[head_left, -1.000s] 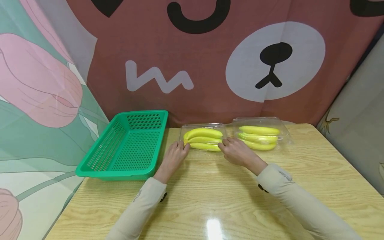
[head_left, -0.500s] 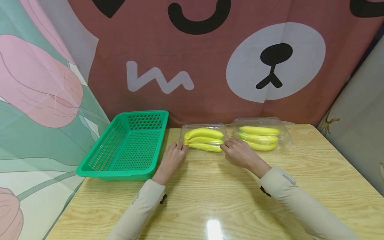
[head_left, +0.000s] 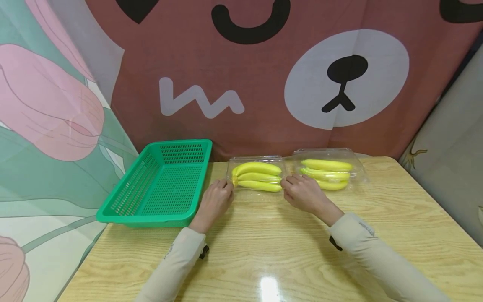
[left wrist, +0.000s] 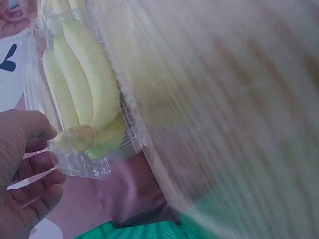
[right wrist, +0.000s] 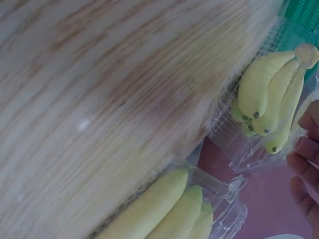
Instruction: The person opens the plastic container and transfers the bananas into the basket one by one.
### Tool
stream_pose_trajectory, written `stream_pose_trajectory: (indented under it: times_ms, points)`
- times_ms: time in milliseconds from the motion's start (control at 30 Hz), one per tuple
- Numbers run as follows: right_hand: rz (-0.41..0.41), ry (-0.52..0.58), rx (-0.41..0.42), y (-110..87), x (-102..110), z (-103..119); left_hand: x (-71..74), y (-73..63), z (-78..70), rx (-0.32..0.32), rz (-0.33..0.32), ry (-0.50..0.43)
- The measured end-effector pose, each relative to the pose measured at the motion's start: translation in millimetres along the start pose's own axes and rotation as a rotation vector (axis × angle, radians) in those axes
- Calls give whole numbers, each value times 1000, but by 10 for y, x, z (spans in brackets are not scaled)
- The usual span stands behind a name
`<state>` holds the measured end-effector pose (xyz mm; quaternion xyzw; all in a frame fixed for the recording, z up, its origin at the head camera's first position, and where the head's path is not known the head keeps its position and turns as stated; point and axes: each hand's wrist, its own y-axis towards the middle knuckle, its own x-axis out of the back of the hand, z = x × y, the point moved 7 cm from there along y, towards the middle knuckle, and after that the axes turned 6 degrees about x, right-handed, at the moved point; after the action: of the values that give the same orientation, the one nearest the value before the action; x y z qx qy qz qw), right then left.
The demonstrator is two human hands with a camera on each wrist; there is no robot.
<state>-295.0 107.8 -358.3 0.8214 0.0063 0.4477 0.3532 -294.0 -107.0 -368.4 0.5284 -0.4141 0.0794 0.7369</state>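
Note:
A clear plastic clamshell holding a bunch of bananas lies near the table's back edge. My left hand is at its front left corner, thumb and curled fingers around the rim. At the front right corner my right hand has its fingers bent over the edge. In the left wrist view the fingertips are right at the clamshell's end, by the banana stem. The right wrist view shows only part of that hand, its fingertips beside the lid.
A second clear clamshell with bananas stands to the right, partly behind my right hand. On the left is a green slotted plastic basket. The wooden table meets a printed cloth backdrop at the back.
Both hands have slid slightly apart along the clamshell's front, the left toward its left corner and the right toward its right corner. The two clamshells and the basket have stayed in place.

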Motion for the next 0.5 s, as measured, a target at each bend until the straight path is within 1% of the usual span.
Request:
stream_pose_trajectory:
  times_ms: [233,367,500]
  points:
    - [-43,52,-73,-34,5,-49,3,-17,74,55,-11,-57]
    - [-62,67,-104,-62,6,-77,4,-30,118,108,-20,-83]
    - [-78,73,-128,-86,13,-100,7,-34,150,166,-25,-129]
